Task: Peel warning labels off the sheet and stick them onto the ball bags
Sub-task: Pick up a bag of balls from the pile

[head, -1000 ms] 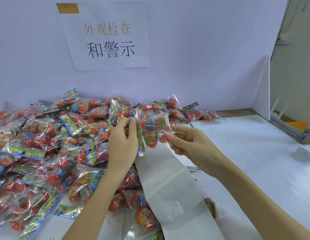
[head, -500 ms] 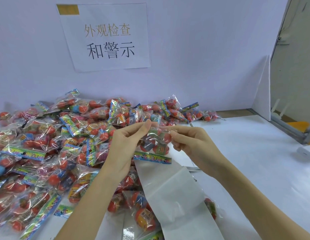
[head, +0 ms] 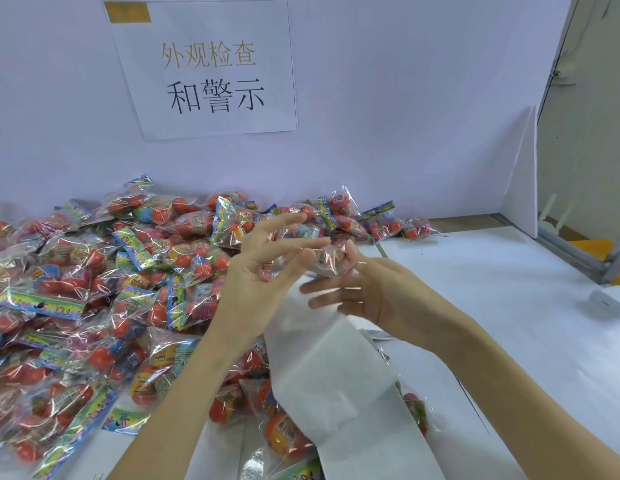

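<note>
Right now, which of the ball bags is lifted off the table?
The ball bag held between the left hand and right hand; the others lie in the pile.

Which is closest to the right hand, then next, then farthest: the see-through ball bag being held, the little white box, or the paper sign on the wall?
1. See-through ball bag: at the right hand's fingertips.
2. Little white box: right side, on the table.
3. Paper sign: high on the back wall.
</note>
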`<state>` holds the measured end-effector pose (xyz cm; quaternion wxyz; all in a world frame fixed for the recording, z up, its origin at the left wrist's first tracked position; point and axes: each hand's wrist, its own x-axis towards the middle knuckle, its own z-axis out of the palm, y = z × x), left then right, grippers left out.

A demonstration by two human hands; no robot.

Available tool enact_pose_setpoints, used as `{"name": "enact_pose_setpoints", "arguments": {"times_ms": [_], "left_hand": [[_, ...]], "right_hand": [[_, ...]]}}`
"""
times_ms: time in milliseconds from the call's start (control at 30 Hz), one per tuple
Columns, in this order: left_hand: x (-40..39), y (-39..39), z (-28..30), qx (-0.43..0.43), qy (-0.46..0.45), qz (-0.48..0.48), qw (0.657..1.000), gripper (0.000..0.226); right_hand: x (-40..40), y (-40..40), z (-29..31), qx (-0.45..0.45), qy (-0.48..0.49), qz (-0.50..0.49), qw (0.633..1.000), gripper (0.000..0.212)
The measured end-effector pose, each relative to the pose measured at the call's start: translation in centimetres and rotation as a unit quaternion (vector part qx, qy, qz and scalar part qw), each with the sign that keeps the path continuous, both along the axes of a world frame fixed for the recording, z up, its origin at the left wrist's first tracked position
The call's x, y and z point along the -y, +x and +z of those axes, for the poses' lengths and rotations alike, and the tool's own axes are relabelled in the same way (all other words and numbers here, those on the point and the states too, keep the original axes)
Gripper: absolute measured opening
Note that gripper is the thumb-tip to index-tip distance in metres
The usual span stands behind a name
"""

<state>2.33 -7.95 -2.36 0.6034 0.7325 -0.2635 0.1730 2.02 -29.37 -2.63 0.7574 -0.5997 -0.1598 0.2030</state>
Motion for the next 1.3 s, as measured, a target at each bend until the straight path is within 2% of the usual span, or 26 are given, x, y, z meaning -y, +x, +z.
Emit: {"name": "enact_pose_setpoints", "arguments": {"times_ms": [67,100,200,267,400,533,633,733,900,967,1067,1167,1233,1300], "left_hand": [[-0.5,0.2,0.1,-0.022,0.057,-0.006,0.998,0.030],[-0.6,0.2,0.2,-0.043,0.056,-0.021,0.997,0.038],[-0.3,0.1,0.5,-0.133,-0.026,-0.052,0.989,0.060],[0.2,0.1,0.3,-0.150,-0.051,-0.044,0.986,0.061],[0.1,0.5,-0.1,-0.117,-0.056,-0.017,0.991,0.055],[-0.3,0.8,-0.3,-0.109,-0.060,-0.032,0.992,0.059],[-0.8,0.8,-0.4,-0.088,0.000,-0.039,0.995,0.062],[-1.0,0.9,-0.2,-0.074,0.048,-0.061,0.994,0.055],[-1.0,0.9,-0.2,-0.054,0.005,0.035,0.998,0.035],[-1.1,1.0,0.0,-0.038,-0.007,0.080,0.996,0.030],[-1.1,0.9,0.2,-0.023,0.001,0.135,0.991,0.033],[-0.9,0.8,0.2,-0.044,-0.017,0.161,0.986,0.042],[-0.8,0.9,0.3,-0.062,-0.028,0.163,0.984,0.042],[-0.8,0.7,0.6,-0.072,-0.030,0.153,0.985,0.039]], "right_hand": [[0.4,0.2,-0.1,0.040,0.035,-0.047,0.997,0.045],[0.6,0.3,0.0,0.049,0.047,-0.073,0.995,0.040],[1.0,0.4,0.0,0.063,0.046,-0.124,0.989,0.039],[0.8,0.3,0.1,0.082,0.011,-0.136,0.987,0.037],[0.7,0.2,0.1,0.114,-0.036,-0.124,0.985,0.040],[0.9,0.3,0.1,0.119,-0.059,-0.166,0.977,0.053],[0.9,0.2,0.0,0.132,-0.103,-0.161,0.973,0.063],[0.8,0.2,-0.1,0.125,-0.126,-0.145,0.973,0.077],[0.8,0.1,0.1,0.106,-0.196,-0.161,0.961,0.093],[1.5,-0.1,0.7,0.085,-0.241,-0.112,0.960,0.094],[2.5,-0.8,1.4,0.068,-0.276,0.050,0.958,0.081],[2.9,-1.2,1.5,0.097,-0.299,0.165,0.935,0.092],[2.3,-1.2,1.3,0.110,-0.275,0.162,0.941,0.091],[1.4,-0.8,0.7,0.117,-0.221,0.069,0.966,0.077]]}}
